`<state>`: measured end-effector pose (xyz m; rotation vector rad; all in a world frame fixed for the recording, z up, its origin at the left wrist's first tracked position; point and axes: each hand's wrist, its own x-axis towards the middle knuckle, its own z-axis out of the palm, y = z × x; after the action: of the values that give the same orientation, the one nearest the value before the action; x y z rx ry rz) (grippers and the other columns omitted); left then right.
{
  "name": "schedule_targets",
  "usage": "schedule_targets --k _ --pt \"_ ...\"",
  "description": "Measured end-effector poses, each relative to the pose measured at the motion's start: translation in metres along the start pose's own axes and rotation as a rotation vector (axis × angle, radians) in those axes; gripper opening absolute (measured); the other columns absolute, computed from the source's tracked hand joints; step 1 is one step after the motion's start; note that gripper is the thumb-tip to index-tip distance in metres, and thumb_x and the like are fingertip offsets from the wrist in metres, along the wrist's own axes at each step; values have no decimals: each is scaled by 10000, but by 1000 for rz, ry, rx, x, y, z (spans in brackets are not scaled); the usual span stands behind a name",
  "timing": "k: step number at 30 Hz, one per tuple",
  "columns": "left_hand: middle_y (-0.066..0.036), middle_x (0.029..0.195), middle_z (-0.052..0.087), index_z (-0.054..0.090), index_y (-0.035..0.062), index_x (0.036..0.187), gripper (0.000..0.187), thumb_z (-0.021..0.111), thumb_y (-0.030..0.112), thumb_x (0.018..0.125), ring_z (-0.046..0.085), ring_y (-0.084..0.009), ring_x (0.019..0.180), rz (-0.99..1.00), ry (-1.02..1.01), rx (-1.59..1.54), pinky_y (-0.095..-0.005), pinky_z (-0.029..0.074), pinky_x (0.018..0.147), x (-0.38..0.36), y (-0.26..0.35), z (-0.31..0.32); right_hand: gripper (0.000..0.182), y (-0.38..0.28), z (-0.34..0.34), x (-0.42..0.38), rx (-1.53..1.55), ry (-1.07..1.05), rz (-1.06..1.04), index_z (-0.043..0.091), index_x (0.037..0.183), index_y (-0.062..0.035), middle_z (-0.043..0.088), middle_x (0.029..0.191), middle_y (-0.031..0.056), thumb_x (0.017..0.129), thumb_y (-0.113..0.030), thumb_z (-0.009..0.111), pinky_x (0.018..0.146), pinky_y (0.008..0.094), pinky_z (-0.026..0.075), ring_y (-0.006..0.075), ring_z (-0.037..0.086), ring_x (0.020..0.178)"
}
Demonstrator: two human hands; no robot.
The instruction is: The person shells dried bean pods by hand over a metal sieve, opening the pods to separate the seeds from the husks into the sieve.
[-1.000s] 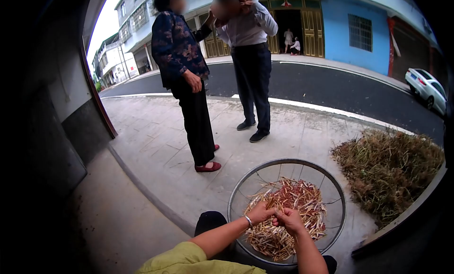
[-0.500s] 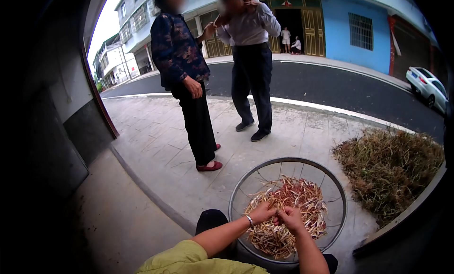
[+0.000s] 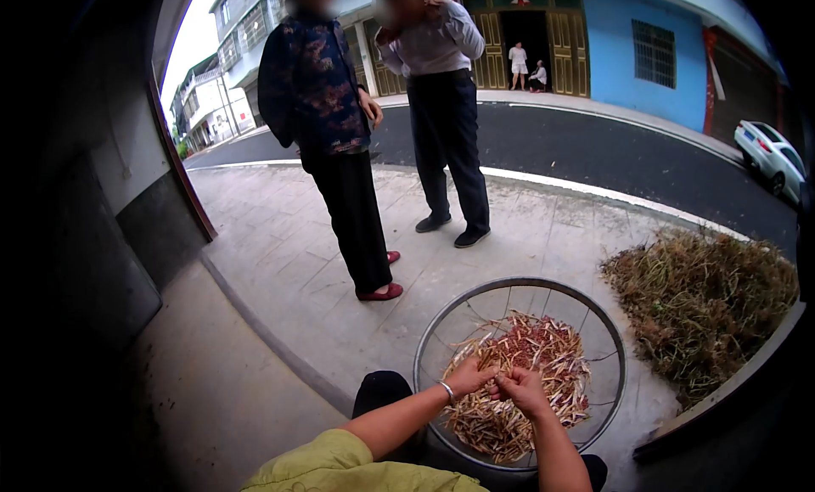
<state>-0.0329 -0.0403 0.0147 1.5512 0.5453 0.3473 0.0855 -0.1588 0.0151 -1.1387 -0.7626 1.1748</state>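
Note:
A wide round sieve (image 3: 435,326) with a grey rim lies between my knees. It holds a heap of dry, pale bean pods (image 3: 556,399) mixed with small red beans (image 3: 537,337). Over the heap, my left hand (image 3: 469,378) wears a silver bracelet and has its fingers closed in a pinch. My right hand (image 3: 524,390) is closed close beside it, fingertips almost touching the left ones. Between the two sets of fingertips there seems to be a thin, pale bean pod, partly hidden by the fingers.
A pile of dried plants (image 3: 700,301) lies to the right of the sieve. Two people stand ahead on the paving, one in a patterned dark top (image 3: 318,84), the other in a light shirt (image 3: 440,42). Beyond are a road (image 3: 552,144) and a parked white car (image 3: 771,157).
The person in the patterned top has turned and drawn an arm back from the other person. My hands stay over the heap, fingertips still together, with only a slight shift.

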Motion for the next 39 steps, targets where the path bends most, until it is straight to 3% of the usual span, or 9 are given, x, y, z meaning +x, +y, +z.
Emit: schedule_targets --k 14,19,24,27,28,33,35,36,39 --pt "47 601 455 542 46 762 147 531 175 831 384 -39 529 22 -48 20 -218 311 450 -6 20 2 242 3 0 3 20 25 42 556 849 14 623 695 107 857 -227 577 530 256 503 160 612 586" --pt "19 685 535 577 23 850 161 553 173 799 456 -72 596 -120 -138 130 -247 399 519 -8 16 -8 208 -2 6 3 62 2 58 574 794 1 614 659 81 851 -199 583 497 241 492 129 587 533" --pt "3 563 466 537 18 723 174 514 180 781 418 -83 532 27 -15 414 -283 367 479 -3 -17 -11 227 9 14 2 -439 123 -90 546 625 -9 565 518 26 826 -111 524 433 235 415 85 537 473" --pt "-75 607 556 578 2 798 267 560 268 800 500 -131 577 83 -30 370 -325 430 546 -3 -18 -14 244 26 13 10 -497 225 -122 536 584 5 573 517 85 778 -140 559 448 298 432 127 548 457" --pt "-75 607 556 578 2 798 267 560 268 800 500 -131 577 83 -26 361 -325 430 546 -3 -18 -13 212 30 11 12 -652 249 -200 544 614 3 562 522 135 768 -142 556 463 340 439 208 568 462" --pt "22 597 476 568 17 802 246 549 258 843 411 -68 573 69 -90 292 -273 370 501 2 -29 -17 179 35 14 11 -772 250 -279 535 647 5 546 554 194 762 -132 536 485 390 444 339 563 509" --pt "21 602 474 555 17 774 254 544 260 849 407 -70 574 18 -100 343 -280 367 499 -2 -26 -16 179 44 11 13 -706 223 -255 532 643 2 546 548 190 765 -129 528 490 398 444 337 565 507" --pt "-47 582 495 549 4 765 292 544 288 836 436 -116 545 65 -70 363 -319 377 499 -6 -22 -13 161 46 8 13 -825 168 -292 554 727 29 588 555 101 820 -46 447 486 286 473 142 591 506" --pt "-151 563 510 537 -17 755 343 553 321 807 486 -207 509 115 -45 470 -375 393 506 -9 -16 -11 193 47 9 11 -934 188 -331 556 728 35 583 542 90 833 -56 422 477 283 471 135 589 499"
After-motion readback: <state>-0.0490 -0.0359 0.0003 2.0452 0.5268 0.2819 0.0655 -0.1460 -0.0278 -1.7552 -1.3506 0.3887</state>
